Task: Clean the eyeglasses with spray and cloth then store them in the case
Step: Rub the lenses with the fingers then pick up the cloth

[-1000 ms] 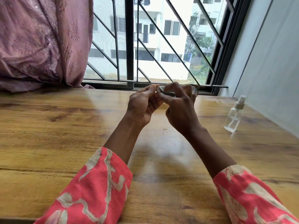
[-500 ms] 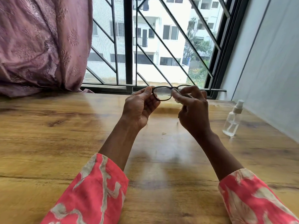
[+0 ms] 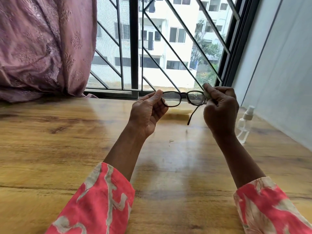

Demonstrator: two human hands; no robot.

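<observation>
I hold dark-framed eyeglasses [image 3: 183, 95] up above the wooden table [image 3: 67, 149], lenses facing me. My left hand [image 3: 148, 114] pinches the left end of the frame. My right hand [image 3: 221, 112] grips the right end together with a small pale cloth [image 3: 206, 95], most of it hidden in my fingers. The right lens carries small droplets or specks. One temple arm hangs down open between my hands. A small clear spray bottle [image 3: 244, 124] stands on the table to the right of my right hand. No case is in view.
A window with black bars [image 3: 134, 48] runs along the table's far edge. A mauve curtain [image 3: 42, 48] bunches at the back left. A grey wall [image 3: 278, 73] borders the right side, close to the bottle.
My hands have drawn apart and lifted, spreading the glasses out level in front of the window. The right temple arm has swung down open.
</observation>
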